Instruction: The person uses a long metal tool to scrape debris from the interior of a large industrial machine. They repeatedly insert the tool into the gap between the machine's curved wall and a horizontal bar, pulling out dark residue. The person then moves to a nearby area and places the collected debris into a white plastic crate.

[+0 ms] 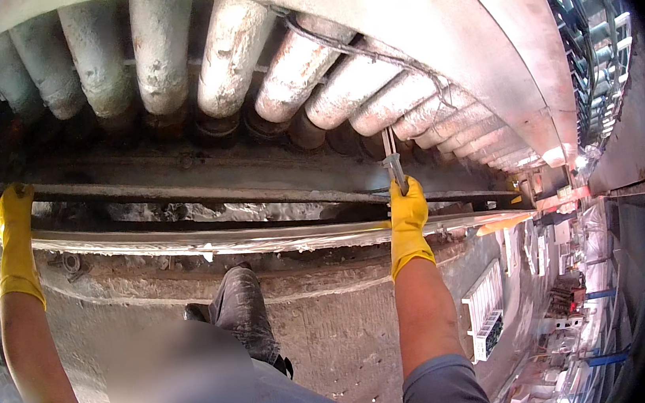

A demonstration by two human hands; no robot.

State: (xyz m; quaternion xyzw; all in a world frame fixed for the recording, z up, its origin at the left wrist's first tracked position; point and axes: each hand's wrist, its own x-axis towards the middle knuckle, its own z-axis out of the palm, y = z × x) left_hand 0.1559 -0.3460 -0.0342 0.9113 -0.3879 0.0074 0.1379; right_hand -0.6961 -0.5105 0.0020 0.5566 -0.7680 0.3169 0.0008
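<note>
Gripping a slim metal tool (393, 163), the right hand (408, 207) is closed around its lower part, so the handle is mostly hidden in the yellow glove. The tool stands nearly upright, its narrow upper end reaching to the row of pale, scuffed rollers (236, 56); whether the tip touches one is hard to make out. The left hand (15, 211), also in a yellow glove, is at the far left end of a long metal bar (178, 188), fingers curled down out of sight; I cannot tell whether they are closed on the bar or only resting there.

Between the bar and the bright-edged rail (279, 240) nearer the body runs a dark gap, and the pale, crumpled-looking matter inside it is too shadowed to identify. The rollers' lower ends sink into darkness, while a broad curved panel (396, 6) covers the tops of those toward the right. A thin cable (357, 49) crosses several of them.

Below, a blurred patch masks part of the person's torso, and only one dusty trouser leg (243, 310) shows clearly above the floor (337, 327). A white crate (484, 306) stands on the right, beside the forearm. A yellow shape (504, 224) near the rail's right end is too small to name, and the clutter beyond is bent by the lens.
</note>
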